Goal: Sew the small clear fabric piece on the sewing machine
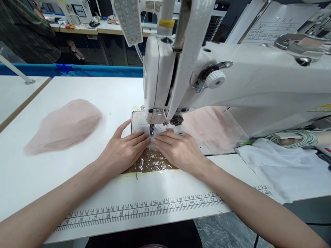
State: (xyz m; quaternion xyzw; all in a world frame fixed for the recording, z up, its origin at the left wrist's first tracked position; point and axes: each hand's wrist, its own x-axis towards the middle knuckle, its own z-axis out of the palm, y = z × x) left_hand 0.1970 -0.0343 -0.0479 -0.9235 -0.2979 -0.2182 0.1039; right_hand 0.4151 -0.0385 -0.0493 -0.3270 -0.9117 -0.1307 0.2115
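1. Under the foot (151,130) of the sewing machine (240,77) lies a thin, pale cloth (152,146), partly hidden by fingers.
2. Left of the foot, the left hand (125,150) rests palm down, its fingers stretched out and their tips at the cloth; it is not closed around anything.
3. Right of the foot, the right hand (178,148) also lies flat with fingers straight, tips near those of the left and at the cloth; it does not clench. How hard either presses, I cannot tell.
4. Below both hands, shiny brown tape (153,163) covers part of the table (116,98).
5. Well to the left lies a pink pile (67,125); behind the right hand, beneath the machine's arm, lies a second heap (212,125), also pink.
6. Farther right are a crumpled white rag (281,168) and, just behind it, a coiled cord (300,138).
7. Along the near edge runs a printed ruler (139,210), crossed by the right forearm.
8. Across the blue rail (103,71), a person in dark clothing (26,34) is partly visible beside another machine (74,12).
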